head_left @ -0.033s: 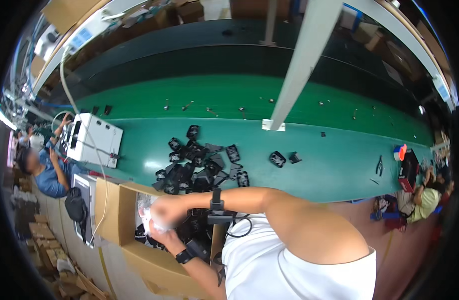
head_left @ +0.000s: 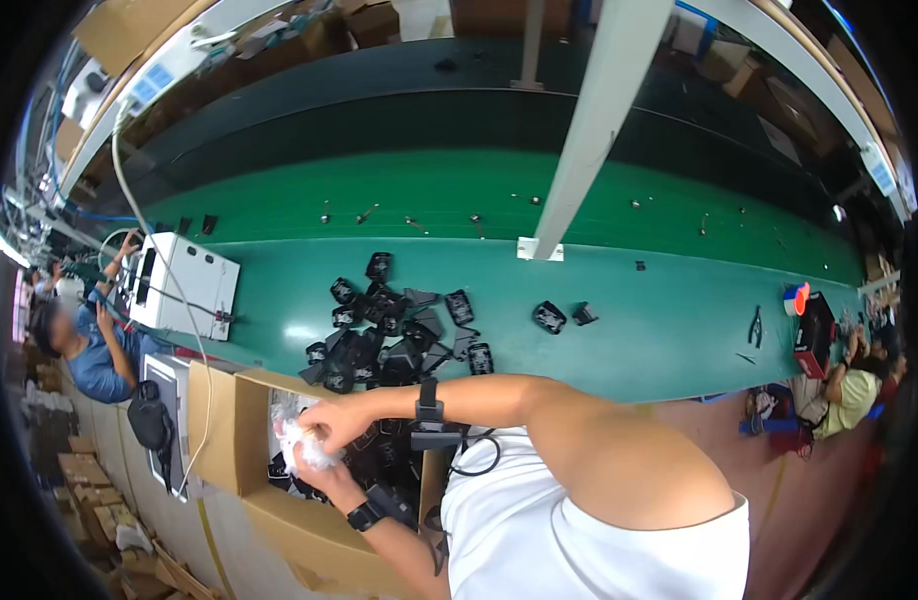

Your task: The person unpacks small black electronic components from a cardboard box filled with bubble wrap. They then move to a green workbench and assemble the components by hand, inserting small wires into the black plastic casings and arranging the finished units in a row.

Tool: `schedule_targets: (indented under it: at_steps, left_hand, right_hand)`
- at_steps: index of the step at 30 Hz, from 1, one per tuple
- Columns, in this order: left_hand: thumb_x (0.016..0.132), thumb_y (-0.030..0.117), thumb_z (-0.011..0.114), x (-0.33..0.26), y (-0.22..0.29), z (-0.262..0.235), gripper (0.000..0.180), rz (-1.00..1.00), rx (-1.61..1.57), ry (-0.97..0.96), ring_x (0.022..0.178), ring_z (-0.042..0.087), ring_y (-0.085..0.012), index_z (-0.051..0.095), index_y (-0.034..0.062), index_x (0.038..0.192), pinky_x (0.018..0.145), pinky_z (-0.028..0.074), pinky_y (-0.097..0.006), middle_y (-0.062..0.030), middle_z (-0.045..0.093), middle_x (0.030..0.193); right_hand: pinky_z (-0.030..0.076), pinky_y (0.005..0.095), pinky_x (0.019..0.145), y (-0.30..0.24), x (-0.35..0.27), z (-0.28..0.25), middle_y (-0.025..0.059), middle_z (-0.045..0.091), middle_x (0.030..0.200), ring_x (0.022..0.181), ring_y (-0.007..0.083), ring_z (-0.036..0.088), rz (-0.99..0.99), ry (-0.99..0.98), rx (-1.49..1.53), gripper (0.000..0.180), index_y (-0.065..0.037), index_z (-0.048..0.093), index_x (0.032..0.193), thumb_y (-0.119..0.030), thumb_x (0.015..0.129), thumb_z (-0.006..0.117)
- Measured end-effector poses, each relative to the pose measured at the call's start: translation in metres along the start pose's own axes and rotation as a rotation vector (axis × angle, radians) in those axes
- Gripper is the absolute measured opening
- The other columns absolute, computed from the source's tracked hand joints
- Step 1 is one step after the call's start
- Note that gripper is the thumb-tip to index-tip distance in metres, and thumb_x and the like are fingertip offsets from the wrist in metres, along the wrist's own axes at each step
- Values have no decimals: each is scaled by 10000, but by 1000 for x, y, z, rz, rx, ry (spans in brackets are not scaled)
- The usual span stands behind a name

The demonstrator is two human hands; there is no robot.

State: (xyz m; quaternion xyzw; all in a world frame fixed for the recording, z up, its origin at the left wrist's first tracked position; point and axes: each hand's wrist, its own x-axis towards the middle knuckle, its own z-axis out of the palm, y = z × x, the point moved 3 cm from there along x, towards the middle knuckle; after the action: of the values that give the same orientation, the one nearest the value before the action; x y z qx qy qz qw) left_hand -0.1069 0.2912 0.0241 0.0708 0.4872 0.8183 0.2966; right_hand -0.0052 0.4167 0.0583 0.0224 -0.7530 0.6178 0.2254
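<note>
Over an open cardboard box point(head_left: 289, 520), both hands are at a crumpled clear plastic bag point(head_left: 305, 452). My right hand point(head_left: 341, 418) reaches across from the right, its bent fingers pinching the bag's top. Below it, my left hand point(head_left: 329, 484) grips the bag's lower side, its fingers partly hidden by the plastic. Whether anything is inside the bag I cannot make out. Black plastic parts point(head_left: 384, 460) lie in the box beneath my hands. More black parts point(head_left: 389, 330) are heaped on the green table point(head_left: 639, 340) just beyond the box.
Two black pieces point(head_left: 550, 317) lie apart right of the heap. A metal post point(head_left: 604, 130) rises from the table. At left stand a white machine point(head_left: 194, 285) and a person in blue point(head_left: 104, 355). Pliers point(head_left: 755, 326) and a dark red box point(head_left: 814, 340) are at right.
My right hand, blurred before over the bag, has shifted slightly and shows more clearly; more of the crumpled plastic is visible. The whole view has moved a little.
</note>
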Motion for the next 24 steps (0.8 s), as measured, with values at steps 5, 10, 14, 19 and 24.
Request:
schedule_targets:
  at_steps: [5,10,14,19,24]
  left_hand:
    - [953,189,554,7,-9,10,279,47,292,289,899,661,-251,610,-45,1094,777,566,-371,-136,652,1016]
    - [963,229,544,20,-5,0,257,-41,177,153,873,646,-239,619,-7,1034,762,562,-356,-107,629,949]
    - [918,198,494,-9,15,63,315,-137,-99,84,993,645,-277,579,-28,1121,886,524,-422,-154,646,1091]
    - [870,33,531,-5,1,56,405,-32,-321,-180,1099,609,-273,501,-56,1263,999,466,-396,-144,614,1194]
    - [863,-61,609,-23,3,46,536,121,75,-105,1160,597,-234,453,-44,1375,1004,456,-352,-144,603,1276]
  right_hand:
    - [442,441,616,18,-4,18,176,572,707,717,378,592,-63,257,-67,268,-12,543,791,-183,657,699]
    - [429,480,608,-6,-2,18,184,565,683,697,387,581,86,459,-84,156,-24,534,703,-144,701,635]
    - [458,425,568,-2,0,-3,172,631,754,620,328,594,298,505,-146,148,-55,616,746,-176,685,674]
    - [436,406,535,-20,7,-16,168,573,653,575,359,568,173,502,-287,189,-30,544,689,-166,746,662]
    - [323,240,509,-2,-5,-17,-72,461,639,582,28,401,253,261,192,210,-72,514,730,-107,845,686]
